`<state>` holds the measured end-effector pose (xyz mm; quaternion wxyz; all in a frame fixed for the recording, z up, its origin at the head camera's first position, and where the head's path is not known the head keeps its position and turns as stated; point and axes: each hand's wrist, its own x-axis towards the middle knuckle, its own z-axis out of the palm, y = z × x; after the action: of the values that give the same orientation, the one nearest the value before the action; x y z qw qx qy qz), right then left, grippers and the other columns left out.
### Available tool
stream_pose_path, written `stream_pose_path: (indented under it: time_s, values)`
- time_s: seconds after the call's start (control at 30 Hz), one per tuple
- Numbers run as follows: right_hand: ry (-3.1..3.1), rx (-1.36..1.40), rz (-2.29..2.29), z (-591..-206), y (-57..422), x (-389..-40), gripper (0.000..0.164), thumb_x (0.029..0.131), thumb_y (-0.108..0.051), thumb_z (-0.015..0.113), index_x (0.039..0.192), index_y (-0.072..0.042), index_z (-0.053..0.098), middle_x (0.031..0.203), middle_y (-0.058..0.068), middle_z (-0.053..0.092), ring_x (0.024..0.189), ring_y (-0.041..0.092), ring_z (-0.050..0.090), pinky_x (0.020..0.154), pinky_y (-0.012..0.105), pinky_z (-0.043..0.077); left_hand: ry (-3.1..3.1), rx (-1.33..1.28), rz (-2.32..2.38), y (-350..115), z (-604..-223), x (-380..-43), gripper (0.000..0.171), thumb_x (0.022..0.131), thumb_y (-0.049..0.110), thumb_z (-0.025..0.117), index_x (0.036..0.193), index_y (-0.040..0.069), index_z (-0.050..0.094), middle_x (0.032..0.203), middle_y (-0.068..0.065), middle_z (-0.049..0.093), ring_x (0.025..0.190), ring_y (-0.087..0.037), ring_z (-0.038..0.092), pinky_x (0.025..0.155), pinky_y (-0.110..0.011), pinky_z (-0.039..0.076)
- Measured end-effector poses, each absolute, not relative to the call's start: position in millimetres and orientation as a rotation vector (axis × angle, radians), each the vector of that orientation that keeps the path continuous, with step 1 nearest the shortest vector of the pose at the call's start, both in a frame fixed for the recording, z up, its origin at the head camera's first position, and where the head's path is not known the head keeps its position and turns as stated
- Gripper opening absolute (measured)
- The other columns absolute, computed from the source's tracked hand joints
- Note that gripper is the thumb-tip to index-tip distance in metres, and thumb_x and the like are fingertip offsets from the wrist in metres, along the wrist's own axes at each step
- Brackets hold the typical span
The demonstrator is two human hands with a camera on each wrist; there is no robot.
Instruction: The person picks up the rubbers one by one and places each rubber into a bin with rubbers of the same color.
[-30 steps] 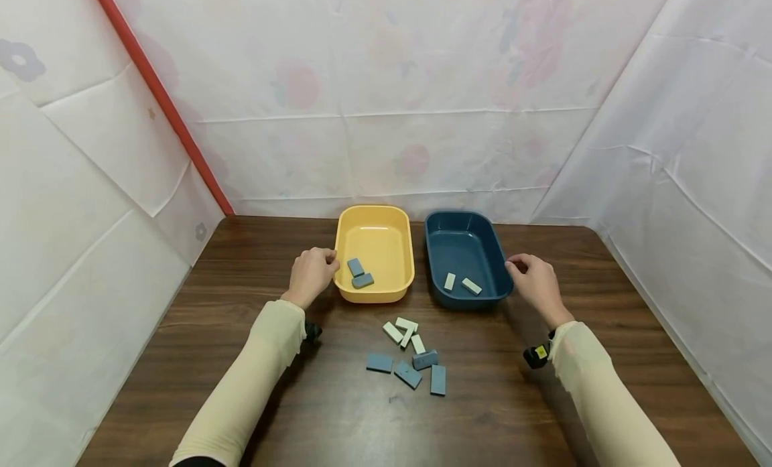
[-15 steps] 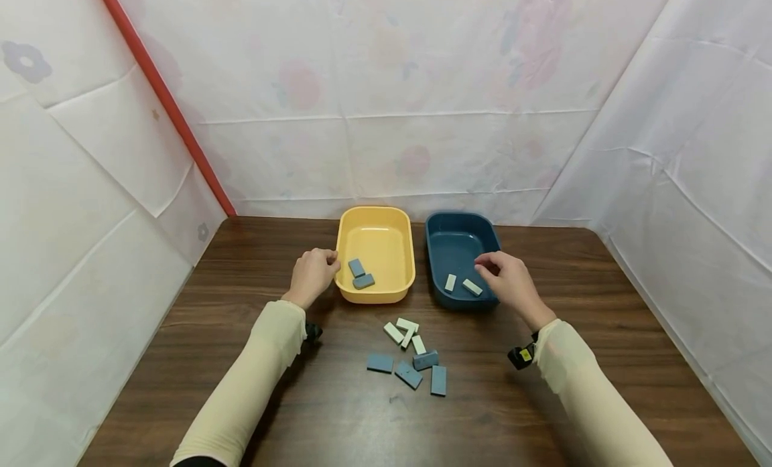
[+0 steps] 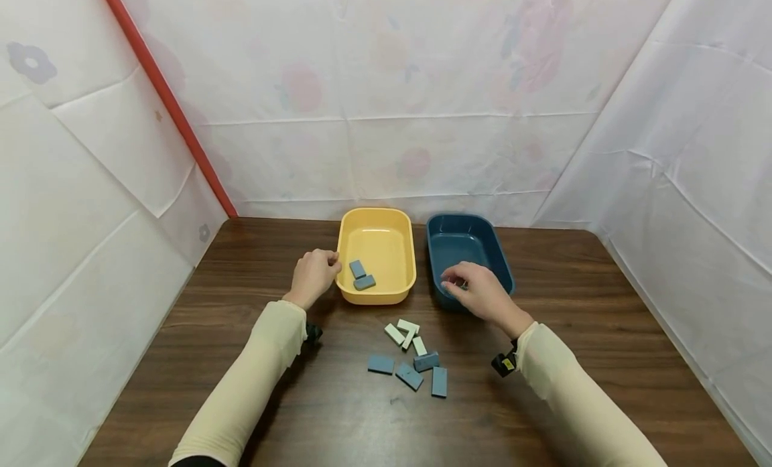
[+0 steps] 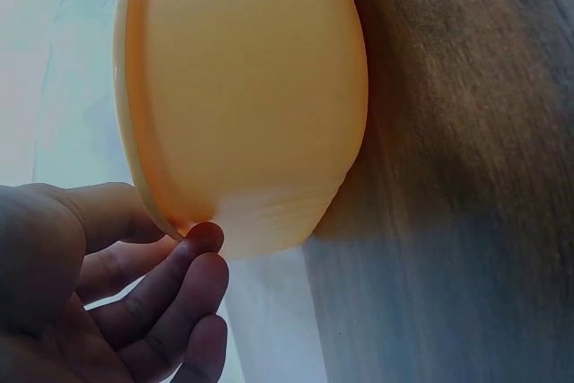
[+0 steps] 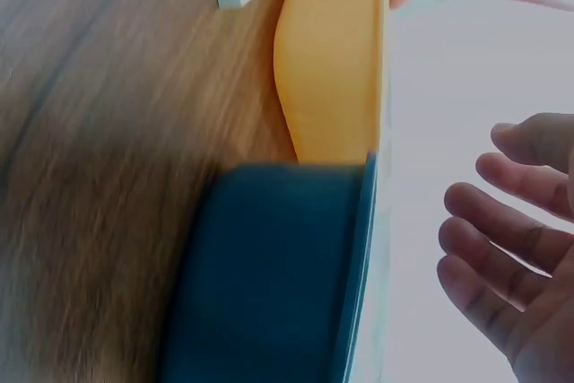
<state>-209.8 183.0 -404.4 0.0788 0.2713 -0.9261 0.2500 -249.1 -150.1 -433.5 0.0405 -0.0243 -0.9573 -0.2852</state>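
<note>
Right hand: my right hand [image 3: 476,291] hangs over the near end of the blue bin [image 3: 458,249], fingers loosely curved, nothing in it; it hides part of the bin's floor.
Left hand: my left hand [image 3: 312,276] pinches the rim of the yellow bin [image 3: 377,297] at its left side, toward the near corner.
Pale blocks: four pale blocks [image 3: 395,334] sit clustered on the tabletop [image 3: 338,427], near of the yellow bin's right half; left and near from my right hand, right and near from my left.
Nearer hand: right, by my judgement.
Long axes: leftmost pale block slants far-left to near-right; farthest lies almost left-right; rightmost runs mostly near-far.
Grey blocks: four grey blocks [image 3: 381,364] lie nearer than the pale ones; two more rest inside the yellow bin, near left.
Tight spot: one grey block sits right beside the rightmost pale one; cannot tell if touching.
</note>
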Motion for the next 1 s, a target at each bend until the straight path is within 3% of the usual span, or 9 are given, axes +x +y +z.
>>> stream_pose_path:
  time_s: [0.57, 1.0]
  values:
    - [-2.844, 1.065, 0.611, -421.5, 143.1, -192.0, 0.015, 0.091, -0.024, 0.069, 0.101, -0.014, 0.073, 0.094, -0.002, 0.065, 0.084, 0.015, 0.060, 0.073, 0.030, 0.050, -2.932, -0.099, -0.853, -150.9, -432.7, -249.2, 0.034, 0.094, 0.015, 0.060, 0.124, 0.000, 0.066, 0.113, -0.019, 0.071, 0.052, -0.014, 0.051, 0.051, -0.024, 0.038]
    - [-2.966, 1.187, 0.398, -441.3, 128.3, -179.0, 0.031, 0.087, -0.039, 0.071, 0.107, -0.015, 0.073, 0.089, -0.001, 0.062, 0.078, 0.012, 0.054, 0.065, 0.026, 0.046, -2.930, -0.081, -0.870, -150.0, -431.8, -247.1, 0.035, 0.094, 0.016, 0.062, 0.125, 0.000, 0.066, 0.114, -0.018, 0.071, 0.056, -0.015, 0.055, 0.054, -0.023, 0.040]
